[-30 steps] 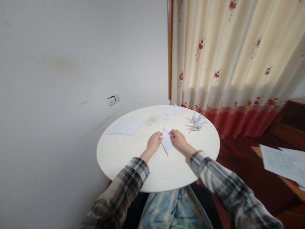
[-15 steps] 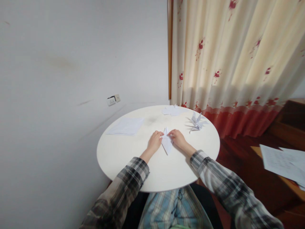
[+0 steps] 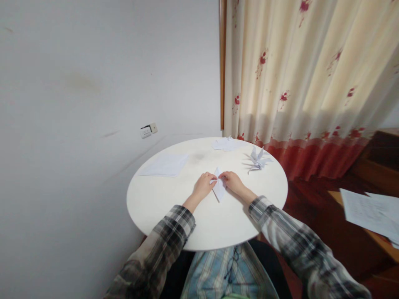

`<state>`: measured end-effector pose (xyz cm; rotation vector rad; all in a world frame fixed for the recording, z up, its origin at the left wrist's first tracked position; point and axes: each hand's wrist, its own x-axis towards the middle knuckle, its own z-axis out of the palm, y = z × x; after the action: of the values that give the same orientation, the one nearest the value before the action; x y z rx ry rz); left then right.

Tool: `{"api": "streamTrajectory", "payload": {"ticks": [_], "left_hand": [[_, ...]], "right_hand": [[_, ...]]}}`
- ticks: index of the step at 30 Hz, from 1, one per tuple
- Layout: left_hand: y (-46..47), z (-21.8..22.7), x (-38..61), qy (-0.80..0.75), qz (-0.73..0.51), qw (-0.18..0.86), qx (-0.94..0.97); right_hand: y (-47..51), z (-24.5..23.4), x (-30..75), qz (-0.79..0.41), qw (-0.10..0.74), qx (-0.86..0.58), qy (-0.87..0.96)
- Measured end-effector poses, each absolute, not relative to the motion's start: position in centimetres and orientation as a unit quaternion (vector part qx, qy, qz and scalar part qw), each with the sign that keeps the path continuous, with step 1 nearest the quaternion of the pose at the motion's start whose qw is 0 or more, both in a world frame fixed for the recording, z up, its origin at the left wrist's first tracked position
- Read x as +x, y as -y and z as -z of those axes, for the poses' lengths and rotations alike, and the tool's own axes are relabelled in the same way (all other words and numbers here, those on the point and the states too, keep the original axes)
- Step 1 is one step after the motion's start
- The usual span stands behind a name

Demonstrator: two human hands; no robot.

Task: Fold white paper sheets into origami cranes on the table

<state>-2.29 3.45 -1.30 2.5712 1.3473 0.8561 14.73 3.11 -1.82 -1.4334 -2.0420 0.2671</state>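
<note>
A folded white paper [image 3: 220, 192], shaped like a narrow diamond, lies on the round white table [image 3: 215, 228] in front of me. My left hand [image 3: 205, 184] pinches its left side near the middle, fingertips close to the centre line. From the other side my right hand [image 3: 231, 181] has its fingers closed on the right edge at about the same height. The paper's upper tip points away from me and its lower tip toward me. Parts of its edges are hidden under my fingers.
White paper sheets [image 3: 165, 165] lie at the table's left. Folded paper cranes [image 3: 258, 160] stand at the right, and more paper pieces [image 3: 226, 144] lie at the far edge. Written sheets [image 3: 370, 214] rest on a wooden surface at the right. A wall [image 3: 77, 166] borders the left.
My left hand has shifted slightly right, its fingertips now nearer the paper's centre line. The right hand has come down a little. The paper stays in nearly the same place.
</note>
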Motion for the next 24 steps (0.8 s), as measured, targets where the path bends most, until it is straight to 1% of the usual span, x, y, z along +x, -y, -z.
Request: {"api": "streamTrajectory", "payload": {"ticks": [4, 8, 20, 24], "left_hand": [[-3.5, 1.3, -2.3, -0.443, -0.280, 0.054, 0.850], [-3.2, 1.0, -2.3, -0.438, -0.275, 0.029, 0.855], [-2.1, 0.1, -2.1, -0.409, -0.219, -0.031, 0.885], [-1.7, -0.3, -1.9, -0.392, -0.200, -0.059, 0.896]], "right_hand": [[-2.9, 1.6, 14.7, -0.101, 0.306, -0.542, 0.776], [-2.8, 1.5, 14.7, -0.099, 0.304, -0.540, 0.778], [-3.0, 1.7, 14.7, -0.092, 0.296, -0.542, 0.781], [-2.9, 1.7, 14.7, -0.093, 0.305, -0.537, 0.781]]}}
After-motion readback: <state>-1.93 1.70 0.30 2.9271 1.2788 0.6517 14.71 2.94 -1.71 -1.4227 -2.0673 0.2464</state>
